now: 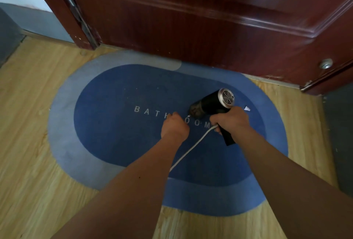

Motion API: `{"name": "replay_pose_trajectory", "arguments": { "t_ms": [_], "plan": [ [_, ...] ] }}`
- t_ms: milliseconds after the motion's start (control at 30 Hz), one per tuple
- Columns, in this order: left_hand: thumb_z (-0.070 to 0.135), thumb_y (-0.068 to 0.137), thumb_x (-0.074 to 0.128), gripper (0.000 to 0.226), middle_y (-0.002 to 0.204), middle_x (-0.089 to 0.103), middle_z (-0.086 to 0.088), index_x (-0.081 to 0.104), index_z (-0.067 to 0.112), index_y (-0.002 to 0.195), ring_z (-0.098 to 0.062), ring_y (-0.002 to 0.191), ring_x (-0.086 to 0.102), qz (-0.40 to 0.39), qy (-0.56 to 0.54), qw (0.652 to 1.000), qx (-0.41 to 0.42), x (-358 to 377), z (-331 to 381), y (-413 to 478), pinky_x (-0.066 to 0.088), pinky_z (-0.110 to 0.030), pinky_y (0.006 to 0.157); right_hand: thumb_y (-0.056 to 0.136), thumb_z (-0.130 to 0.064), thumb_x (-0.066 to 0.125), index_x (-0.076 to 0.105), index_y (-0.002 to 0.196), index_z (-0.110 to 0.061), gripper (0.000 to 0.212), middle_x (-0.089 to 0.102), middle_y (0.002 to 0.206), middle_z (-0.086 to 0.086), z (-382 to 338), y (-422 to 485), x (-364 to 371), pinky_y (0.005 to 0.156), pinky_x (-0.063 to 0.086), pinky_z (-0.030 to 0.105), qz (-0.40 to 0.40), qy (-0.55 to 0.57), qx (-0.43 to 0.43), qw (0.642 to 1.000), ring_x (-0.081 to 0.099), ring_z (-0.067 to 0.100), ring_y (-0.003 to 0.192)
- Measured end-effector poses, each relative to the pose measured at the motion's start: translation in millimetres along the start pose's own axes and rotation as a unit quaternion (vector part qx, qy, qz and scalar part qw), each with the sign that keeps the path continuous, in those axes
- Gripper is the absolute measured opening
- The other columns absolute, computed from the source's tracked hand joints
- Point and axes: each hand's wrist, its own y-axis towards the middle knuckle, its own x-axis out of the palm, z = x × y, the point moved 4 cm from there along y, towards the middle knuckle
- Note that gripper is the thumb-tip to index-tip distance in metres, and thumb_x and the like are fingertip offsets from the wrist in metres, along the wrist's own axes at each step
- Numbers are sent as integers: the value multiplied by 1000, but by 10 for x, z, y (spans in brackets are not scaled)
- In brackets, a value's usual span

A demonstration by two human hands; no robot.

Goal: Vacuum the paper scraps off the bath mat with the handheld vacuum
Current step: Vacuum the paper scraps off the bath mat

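Note:
A blue oval bath mat (118, 137) with the word BATHROOM lies on the wooden floor in front of a door. My right hand (232, 119) grips the handle of a black handheld vacuum (211, 104), whose nozzle points down and left at the mat near the lettering. Its silver grille faces up. A white cord (188, 150) runs from the handle toward me. My left hand (174, 127) is curled in a fist just left of the nozzle; what it holds is hidden. One white paper scrap (247, 108) lies on the mat right of my right hand.
A dark red wooden door (210, 19) stands shut right behind the mat, with a door stop (326, 64) at its lower right. Light wooden floor (28, 124) surrounds the mat. A grey wall base (38, 21) is at the far left.

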Motion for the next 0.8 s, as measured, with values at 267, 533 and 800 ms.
{"name": "replay_pose_trajectory", "arguments": {
  "t_ms": [267, 533, 800],
  "plan": [
    [7, 92, 47, 41, 137, 41, -18, 41, 4, 133, -31, 123, 46, 2, -2, 1000, 18, 10, 87, -48, 43, -38, 99, 67, -4, 70, 66, 69, -6, 5, 67, 55, 6, 221, -44, -177, 69, 61, 38, 22, -30, -4, 999, 69, 22, 58],
    [3, 92, 44, 43, 133, 44, -17, 40, 4, 134, -30, 118, 49, -23, 8, 999, 42, 109, 233, -119, 45, -34, 90, 64, -14, 71, 69, 77, -8, 15, 62, 41, 0, 622, -124, -719, 67, 57, 32, 179, 40, 75, 980, 68, 20, 61],
    [1, 91, 43, 48, 136, 41, -15, 38, 8, 138, -30, 122, 47, -70, 27, 994, 80, 315, 426, -234, 44, -37, 100, 71, -13, 73, 64, 77, -9, 11, 65, 54, 3, 816, -137, -817, 67, 52, 29, 194, 37, 107, 975, 66, 19, 65]
  ]
}}
